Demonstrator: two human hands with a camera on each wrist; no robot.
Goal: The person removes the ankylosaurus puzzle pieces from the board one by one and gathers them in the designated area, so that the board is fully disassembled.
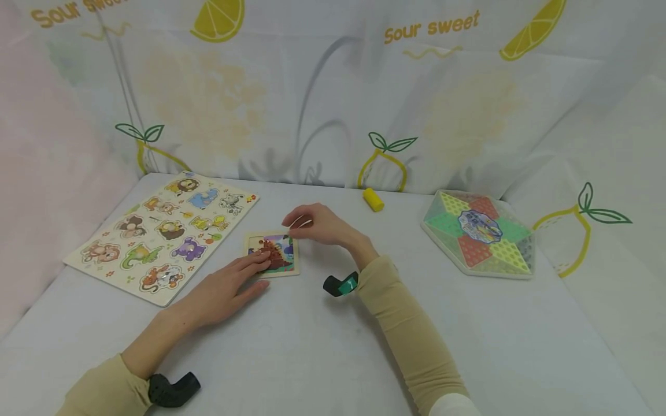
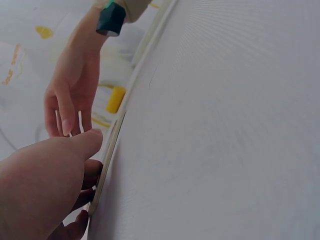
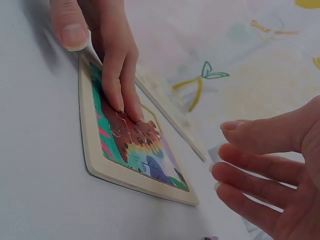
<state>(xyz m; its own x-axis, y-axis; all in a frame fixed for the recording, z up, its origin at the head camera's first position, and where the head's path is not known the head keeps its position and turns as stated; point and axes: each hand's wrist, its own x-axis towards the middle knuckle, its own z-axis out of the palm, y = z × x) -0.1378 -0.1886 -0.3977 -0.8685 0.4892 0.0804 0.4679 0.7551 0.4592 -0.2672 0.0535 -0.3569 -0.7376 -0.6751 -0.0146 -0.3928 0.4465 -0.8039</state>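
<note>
A small square dinosaur picture puzzle (image 1: pixel 283 260) in a pale wooden frame lies on the table. My left hand (image 1: pixel 224 292) rests its fingertips on the picture, over the brown dinosaur, with the fingers fairly straight. A pale patch shows inside the frame beside those fingertips in the right wrist view. My right hand (image 1: pixel 319 225) hovers by the puzzle's far right corner. In the right wrist view, the right hand's fingers (image 3: pixel 260 172) are loosely bent, thumb apart from them, and nothing shows between them. A tiny colourful scrap (image 3: pixel 210 238) peeks in at that view's bottom edge, too cut off to identify.
To the left lies a large animal peg puzzle board (image 1: pixel 151 245), close to the left forearm. A yellow cylinder (image 1: pixel 373 199) sits near the back edge. On the right is a hexagonal Chinese checkers box (image 1: pixel 478 234). A printed curtain (image 1: pixel 322 86) hangs behind the table.
</note>
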